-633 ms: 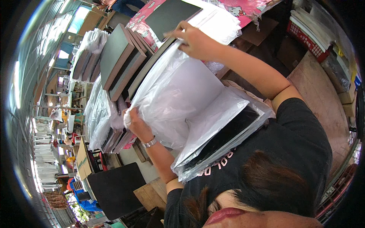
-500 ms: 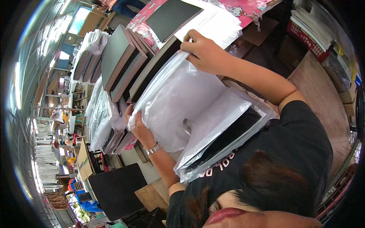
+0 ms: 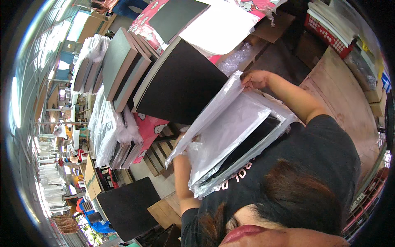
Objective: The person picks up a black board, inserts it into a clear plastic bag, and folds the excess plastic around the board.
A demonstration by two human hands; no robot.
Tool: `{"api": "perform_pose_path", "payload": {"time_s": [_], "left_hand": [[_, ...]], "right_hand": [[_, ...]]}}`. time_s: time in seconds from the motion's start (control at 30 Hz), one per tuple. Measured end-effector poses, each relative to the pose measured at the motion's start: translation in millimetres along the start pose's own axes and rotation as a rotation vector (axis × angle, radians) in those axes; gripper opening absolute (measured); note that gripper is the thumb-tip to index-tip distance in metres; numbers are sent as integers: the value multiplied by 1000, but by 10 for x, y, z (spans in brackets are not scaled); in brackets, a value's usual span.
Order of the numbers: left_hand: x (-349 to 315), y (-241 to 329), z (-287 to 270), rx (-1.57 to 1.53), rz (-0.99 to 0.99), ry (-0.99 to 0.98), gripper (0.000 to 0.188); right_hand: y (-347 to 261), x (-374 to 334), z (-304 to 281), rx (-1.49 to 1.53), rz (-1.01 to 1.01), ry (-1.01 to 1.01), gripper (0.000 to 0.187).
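A translucent whitish plastic bag point(image 3: 230, 123) stretches between my two hands, close in front of my chest. At its upper right corner my right hand point(image 3: 256, 79) is closed, pinching the edge. My left hand point(image 3: 180, 144) is at its lower left end, partly hidden behind the plastic, with the edge seemingly caught in its fingers. A flat black panel point(image 3: 263, 133) shows under the white layer nearest my body, with clear wrap around it. Just beyond the bag, a large black board point(image 3: 181, 78) with a pale edge lies exposed on the work table.
Thick grey-black boards point(image 3: 119, 61) stack to the left, with plastic-wrapped bundles point(image 3: 105, 127) below. A dark sheet point(image 3: 177, 18) and white sheets point(image 3: 222, 29) cover a pink patterned cloth point(image 3: 150, 131). A red basket point(image 3: 325, 35) stands far right; a black stool top point(image 3: 127, 208) is lower left.
Both hands have drawn the plastic back toward my chest, off the large black board, which now shows fully. My right hand has moved right and nearer; the left has shifted right.
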State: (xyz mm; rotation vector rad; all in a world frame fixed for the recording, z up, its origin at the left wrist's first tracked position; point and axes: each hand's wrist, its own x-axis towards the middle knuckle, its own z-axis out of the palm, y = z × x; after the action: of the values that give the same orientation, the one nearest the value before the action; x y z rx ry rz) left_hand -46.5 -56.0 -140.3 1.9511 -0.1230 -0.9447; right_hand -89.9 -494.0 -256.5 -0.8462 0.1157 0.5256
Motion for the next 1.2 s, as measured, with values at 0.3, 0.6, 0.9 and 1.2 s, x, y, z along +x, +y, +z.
{"api": "perform_pose_path", "payload": {"time_s": [0.3,0.6,0.9,1.2], "left_hand": [[-490,-85,-162,-275,262,612,27],[-923,1515,70,124,823,455,36],[-627,1651,337,-380,695,488,32],[-489,1674,451,-354,974,406,19]], "right_hand": [[-991,100,699,-972,-163,-92,31],[-1416,-92,2829,-1238,-234,-725,99],[-1247,114,2639,-983,-992,-81,17],[-1126,275,2616,-693,-798,-323,36]]}}
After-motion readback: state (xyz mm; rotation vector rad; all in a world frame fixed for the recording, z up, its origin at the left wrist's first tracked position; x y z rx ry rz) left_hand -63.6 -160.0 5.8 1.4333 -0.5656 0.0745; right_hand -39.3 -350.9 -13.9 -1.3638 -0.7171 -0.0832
